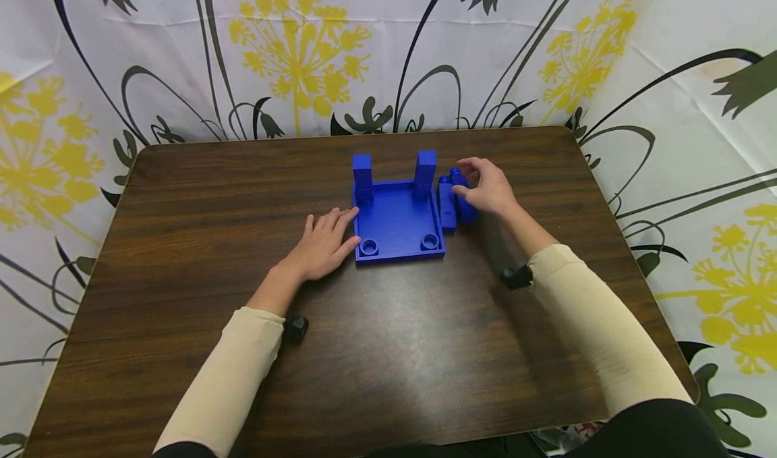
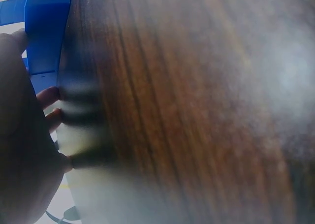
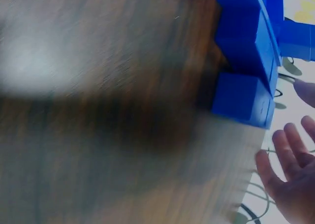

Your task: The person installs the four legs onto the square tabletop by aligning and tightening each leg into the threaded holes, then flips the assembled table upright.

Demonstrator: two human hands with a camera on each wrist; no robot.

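Observation:
A blue square tray-like base with a raised rim lies on the table. Two blue square posts, a left post and a right post, stand upright at its far corners. Round sockets show at the near corners. My left hand rests on the table with fingers spread, its fingertips against the base's left side. Right of the base lie two loose blue posts with round pegs, an inner post and an outer post. My right hand hovers by the outer post, fingers bent and apart, gripping nothing in the right wrist view.
Everything lies on a dark wood-grain table. A white curtain with yellow and grey plant prints hangs along its far side and the sides. Black wrist cameras sit under both forearms, near the sleeve ends.

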